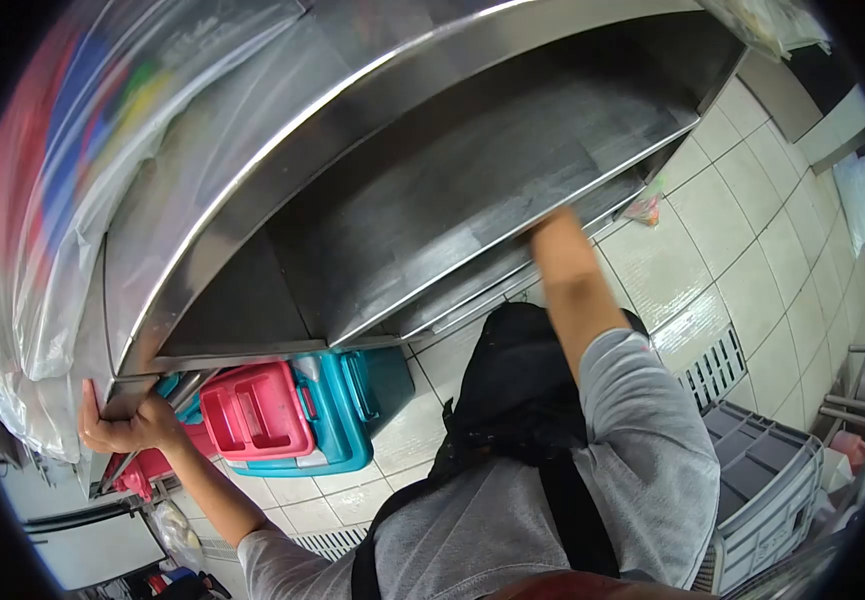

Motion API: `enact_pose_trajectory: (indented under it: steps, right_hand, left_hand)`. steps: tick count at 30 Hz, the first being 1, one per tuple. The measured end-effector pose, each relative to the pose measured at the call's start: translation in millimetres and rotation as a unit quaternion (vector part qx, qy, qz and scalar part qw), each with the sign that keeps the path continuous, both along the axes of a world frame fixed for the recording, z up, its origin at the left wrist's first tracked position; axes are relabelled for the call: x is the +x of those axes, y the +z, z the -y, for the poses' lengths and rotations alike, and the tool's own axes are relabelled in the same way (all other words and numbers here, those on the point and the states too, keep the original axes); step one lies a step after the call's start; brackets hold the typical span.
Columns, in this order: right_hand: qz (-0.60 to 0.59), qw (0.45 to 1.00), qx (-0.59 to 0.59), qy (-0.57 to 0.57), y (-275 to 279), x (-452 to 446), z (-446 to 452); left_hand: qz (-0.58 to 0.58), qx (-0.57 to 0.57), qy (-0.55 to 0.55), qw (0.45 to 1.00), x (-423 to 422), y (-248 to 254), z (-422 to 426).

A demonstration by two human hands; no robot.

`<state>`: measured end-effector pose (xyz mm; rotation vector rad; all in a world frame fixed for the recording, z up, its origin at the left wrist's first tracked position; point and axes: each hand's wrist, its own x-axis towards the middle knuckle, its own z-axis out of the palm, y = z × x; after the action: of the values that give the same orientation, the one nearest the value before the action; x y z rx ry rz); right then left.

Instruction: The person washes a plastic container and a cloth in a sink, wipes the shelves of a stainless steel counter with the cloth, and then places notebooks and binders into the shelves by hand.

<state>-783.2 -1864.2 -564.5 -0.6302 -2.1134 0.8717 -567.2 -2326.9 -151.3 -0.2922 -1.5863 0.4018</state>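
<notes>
1. The steel counter [372,112], upper centre, is gripped at one corner by the left hand [130,428].
2. The right hand [552,222] is mostly hidden by a shelf [452,190]; its hold cannot be told.
3. At lower left, a teal tub [349,442] is topped with a pink tray [257,410].

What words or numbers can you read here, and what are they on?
None that I can read.
Grey crate: marks on its side, too small and blurred to read.
Metal shelf: no readable words or numbers.
</notes>
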Motion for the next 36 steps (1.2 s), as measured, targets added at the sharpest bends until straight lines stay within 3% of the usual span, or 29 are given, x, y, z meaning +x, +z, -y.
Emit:
enact_pose_trajectory:
  steps: [3, 5, 7, 9, 11, 12, 14, 15, 16, 17, 18, 19, 21, 23, 25, 27, 29, 30, 33, 36]
  right_hand:
    - [0.000, 0.995, 0.001, 0.099, 21.4, 20.6, 107.2]
    - [-0.008, 0.971, 0.015, 0.239, 48.0, 46.4, 176.5]
    - [-0.006, 0.913, 0.027, 0.408, 74.7, 76.7, 221.1]
    - [0.028, 0.838, 0.024, 0.545, 88.0, 110.1, 224.6]
    - [0.111, 0.806, 0.082, 0.575, 88.4, 145.6, 196.0]
    - [0.061, 0.763, 0.144, 0.627, 119.0, 170.0, 161.3]
    - [0.007, 0.752, 0.149, 0.643, 104.5, 191.6, 116.5]
    - [-0.005, 0.773, 0.131, 0.621, 99.1, 196.7, 85.7]
    - [0.058, 0.805, 0.160, 0.568, 94.8, 204.4, 51.0]
    - [0.149, 0.834, 0.115, 0.519, 85.7, 213.0, 15.7]
    - [0.136, 0.831, -0.012, 0.539, 114.3, 218.5, -9.9]
    - [0.185, 0.849, -0.048, 0.493, 171.5, 227.3, -21.5]
    - [0.077, 0.829, -0.138, 0.536, 263.4, 233.6, -28.2]
    - [-0.084, 0.813, -0.013, 0.576, 334.1, 219.0, -17.1]
    - [-0.171, 0.825, 0.228, 0.488, 360.5, 177.3, -3.6]
    - [-0.179, 0.864, 0.330, 0.334, 353.1, 121.1, 5.4]
    - [-0.137, 0.857, 0.420, 0.264, 350.5, 42.2, -2.4]
    - [-0.136, 0.858, 0.420, 0.263, 345.1, 15.6, 9.5]
    - [0.167, 0.928, 0.252, 0.217, 317.2, -41.0, 65.5]
    - [0.182, 0.909, 0.277, 0.253, 292.5, -37.6, 106.8]
  left_hand:
    - [-0.009, 0.000, -0.006, 1.000, -1.1, 0.2, 4.3]
    - [-0.014, -0.005, -0.004, 1.000, -3.0, 3.0, 10.4]
    - [-0.023, -0.007, 0.004, 1.000, -1.8, -0.7, 12.8]
    - [-0.016, -0.002, -0.006, 1.000, -0.4, 0.1, 5.7]
    - [-0.013, 0.003, -0.018, 1.000, 0.7, 1.0, 1.9]
    - [-0.012, 0.001, -0.013, 1.000, 2.1, 1.5, 2.8]
    - [-0.022, 0.003, -0.016, 1.000, -2.3, 1.8, 1.2]
    - [-0.027, 0.014, -0.015, 0.999, -2.9, 1.0, 2.4]
    - [-0.030, 0.023, -0.012, 0.999, -1.7, 0.8, 4.5]
    - [-0.032, 0.025, -0.011, 0.999, -0.2, 0.3, 5.2]
    - [-0.022, 0.019, -0.013, 0.999, 0.8, 1.4, 5.3]
    - [-0.017, 0.015, -0.015, 1.000, -1.0, 2.2, 3.5]
    - [-0.023, 0.006, -0.017, 1.000, -2.0, 4.4, -4.0]
    - [-0.023, 0.014, -0.036, 0.999, -2.4, 4.7, -4.8]
    - [-0.017, 0.009, -0.026, 0.999, 0.1, 3.4, 1.0]
    - [-0.023, 0.011, -0.023, 0.999, -1.9, 2.3, 3.0]
    - [-0.030, 0.005, -0.022, 0.999, -3.0, 3.2, 0.3]
    - [-0.038, 0.001, -0.016, 0.999, -3.1, 2.8, -1.0]
    - [-0.033, 0.006, -0.010, 0.999, -2.0, 0.8, 0.4]
    - [-0.028, 0.008, -0.008, 1.000, -2.1, -0.3, 8.2]
